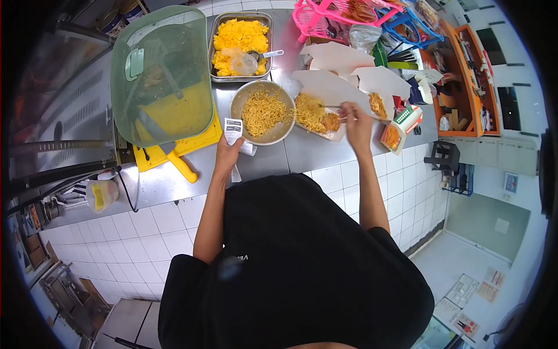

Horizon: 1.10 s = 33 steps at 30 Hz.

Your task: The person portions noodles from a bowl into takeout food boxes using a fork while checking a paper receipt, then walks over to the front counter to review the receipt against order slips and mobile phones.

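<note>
A round metal bowl with cooked noodles stands on the counter. My left hand is closed at its lower left rim, with a printed paper slip under the thumb. Right of the bowl, an open takeout box contains noodles and a piece of orange-brown fried food. Above this box, my right hand is closed around a thin metal utensil. The utensil points left toward the boxed noodles; its tip is hard to make out.
Behind the bowl sits a metal tray of yellow food with a spoon. At left, a greenish clear bin rests by a yellow board and a yellow-handled knife. More filled boxes and a pink basket stand at right.
</note>
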Motion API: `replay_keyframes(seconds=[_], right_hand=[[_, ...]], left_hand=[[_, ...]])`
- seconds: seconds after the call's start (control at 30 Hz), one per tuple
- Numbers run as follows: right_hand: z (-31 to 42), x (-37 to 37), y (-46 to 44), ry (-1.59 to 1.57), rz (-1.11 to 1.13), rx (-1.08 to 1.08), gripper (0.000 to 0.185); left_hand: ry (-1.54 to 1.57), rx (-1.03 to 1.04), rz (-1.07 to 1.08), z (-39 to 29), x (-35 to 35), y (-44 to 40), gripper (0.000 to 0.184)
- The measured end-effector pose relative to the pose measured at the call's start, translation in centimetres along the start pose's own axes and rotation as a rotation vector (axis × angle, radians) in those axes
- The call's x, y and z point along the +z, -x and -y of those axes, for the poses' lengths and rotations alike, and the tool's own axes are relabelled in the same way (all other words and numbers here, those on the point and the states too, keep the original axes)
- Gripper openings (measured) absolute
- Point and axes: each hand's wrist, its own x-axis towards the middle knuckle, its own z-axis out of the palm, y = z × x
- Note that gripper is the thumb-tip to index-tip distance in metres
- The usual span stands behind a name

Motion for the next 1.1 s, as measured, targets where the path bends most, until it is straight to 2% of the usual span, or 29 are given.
replay_keyframes(seconds=[0.07,0.1,0.17,0.27,0.43,0.5,0.53,0.6,0.73,0.83,0.9,0.93,1.0,1.1], right_hand=[[2.5,-0.2,0.4,0.26,0.071,-0.101,0.015],[3.5,-0.4,0.1,0.257,0.078,-0.097,0.015],[5.2,-1.2,-0.1,0.389,0.149,-0.339,0.012],[6.2,-2.3,-0.5,0.367,0.036,-0.304,0.011],[6.7,-0.3,-0.7,0.305,0.096,-0.19,0.012],[7.0,1.7,0.0,0.053,0.112,-0.078,0.011],[6.2,2.9,-0.1,0.047,0.107,-0.071,0.011],[4.0,5.0,-1.8,0.131,0.205,-0.314,0.014],[3.9,7.2,-4.1,0.332,0.366,-0.399,0.018],[3.2,7.4,-5.5,0.396,0.354,-0.326,0.024],[2.4,6.1,-6.3,0.187,0.285,-0.147,0.026],[1.7,5.3,-6.9,0.189,0.292,-0.15,0.026],[0.4,3.1,-7.9,0.063,0.333,0.064,0.028],[0.6,0.2,-8.2,0.18,0.222,0.057,0.028]], left_hand=[[-0.009,-0.003,-0.001,-0.2,0.0,-0.1,0.028],[-0.024,-0.011,0.004,-0.3,-0.1,0.2,0.028],[-0.02,-0.052,-0.004,-1.0,-0.1,0.7,0.032],[0.0,-0.079,0.002,-2.1,0.3,0.4,0.036],[0.002,-0.074,-0.01,-1.3,0.2,0.5,0.036],[0.001,-0.067,-0.018,-0.7,0.3,0.8,0.034],[-0.008,-0.041,-0.007,-0.7,0.2,0.6,0.031],[-0.001,-0.04,0.003,-0.8,0.3,0.3,0.031],[0.053,-0.06,-0.019,-0.9,0.4,0.9,0.031],[0.088,-0.072,-0.04,-1.3,0.6,1.1,0.033],[0.098,-0.101,-0.054,-1.2,0.5,1.2,0.035],[0.108,-0.085,-0.046,-0.8,0.5,1.0,0.034],[0.118,-0.071,-0.032,-0.4,0.5,0.8,0.034],[0.063,-0.05,-0.032,-0.4,0.5,0.8,0.033]])
